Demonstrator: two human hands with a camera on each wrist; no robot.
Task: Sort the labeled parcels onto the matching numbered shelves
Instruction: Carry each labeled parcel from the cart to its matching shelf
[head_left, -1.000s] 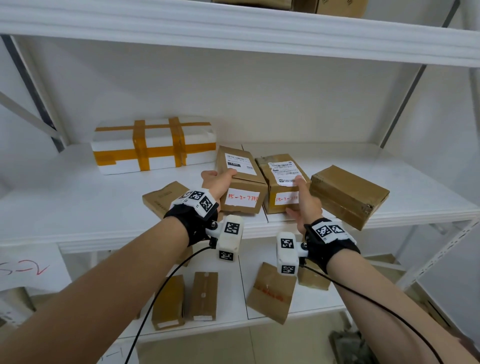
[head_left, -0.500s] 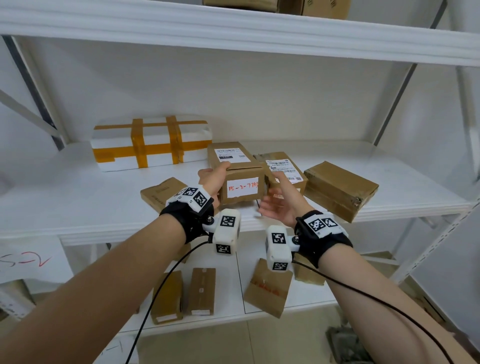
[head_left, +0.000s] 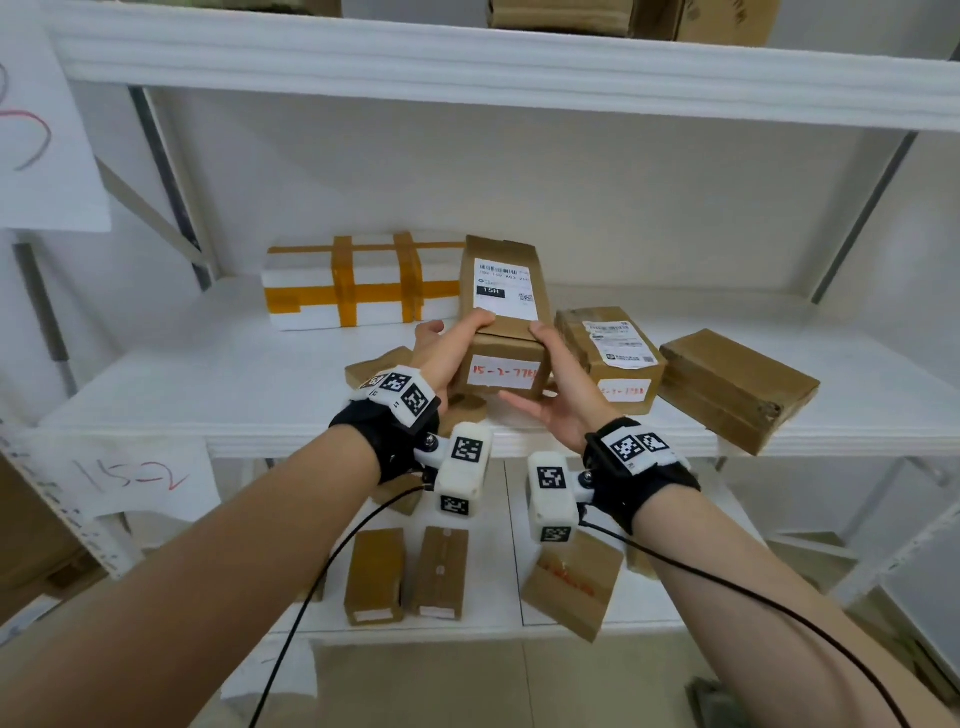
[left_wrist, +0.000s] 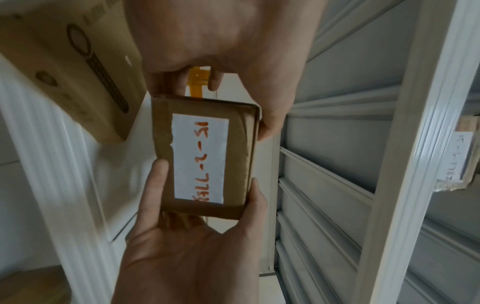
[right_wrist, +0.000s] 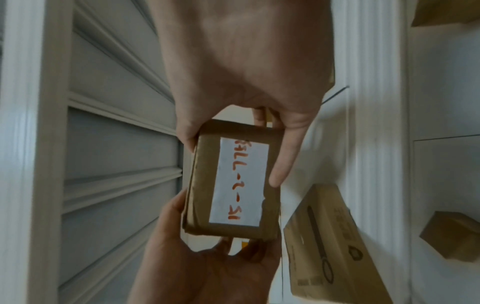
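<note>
I hold a brown cardboard parcel (head_left: 506, 317) just above the middle shelf (head_left: 166, 374), with both hands on it. A printed shipping label is on its top and a white end label (left_wrist: 200, 160) reads 15-2-77 in red. My left hand (head_left: 454, 338) grips its left side with the thumb on top. On the right side, my right hand (head_left: 556, 376) has its thumb on the upper edge and its palm under the near end. Both wrist views show the end label (right_wrist: 239, 185) framed by the two hands. A paper sign (head_left: 130, 475) reading 15-2 hangs on the shelf's front edge.
A second labelled parcel (head_left: 610, 358) stands right of the held one. A plain brown box (head_left: 732, 387) overhangs the shelf edge. A white box with orange tape (head_left: 358, 280) sits behind, and a flat brown box (head_left: 374, 364) lies under my left wrist. Several parcels (head_left: 405, 574) lie on the lower shelf.
My right hand left the second parcel and took the right side of the one in my left hand. That parcel rose off the shelf and now sits higher, held by both hands.
</note>
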